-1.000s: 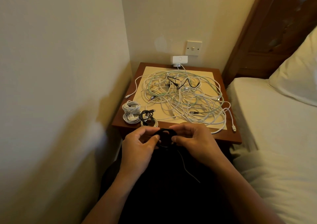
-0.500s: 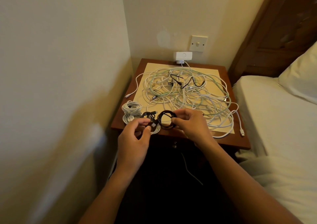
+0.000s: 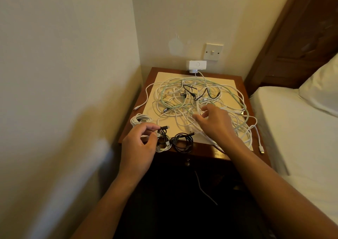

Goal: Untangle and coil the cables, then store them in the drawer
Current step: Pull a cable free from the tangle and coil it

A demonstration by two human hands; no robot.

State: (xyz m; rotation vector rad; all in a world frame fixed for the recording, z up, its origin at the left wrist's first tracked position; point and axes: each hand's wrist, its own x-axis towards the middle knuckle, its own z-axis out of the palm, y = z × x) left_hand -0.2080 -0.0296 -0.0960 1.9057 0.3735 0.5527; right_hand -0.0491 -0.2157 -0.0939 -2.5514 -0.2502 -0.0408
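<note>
A big tangle of white, pale green and black cables [image 3: 192,99] covers the cream mat [image 3: 164,76] on the wooden bedside table [image 3: 243,85]. At the table's front edge lies a coiled black cable [image 3: 182,141]. Left of it are a small black-and-white coil [image 3: 162,143] and a coiled white cable [image 3: 140,119]. My left hand [image 3: 140,143] hovers by the small coil with fingers loosely curled, holding nothing that I can make out. My right hand [image 3: 214,121] is spread over the tangle's near side, fingertips at the white strands. The drawer knob [image 3: 187,162] shows below the edge; the drawer is closed.
A wall runs close along the table's left side. A bed [image 3: 292,129] with a pillow [image 3: 321,92] flanks the right. A white adapter [image 3: 196,65] and a wall switch [image 3: 213,52] sit behind the table. One white cable end [image 3: 261,149] hangs over the front right edge.
The black coil that both hands held now lies on the table's front edge. My right hand let go of it and moved up over the tangle; my left hand stayed by the small coil.
</note>
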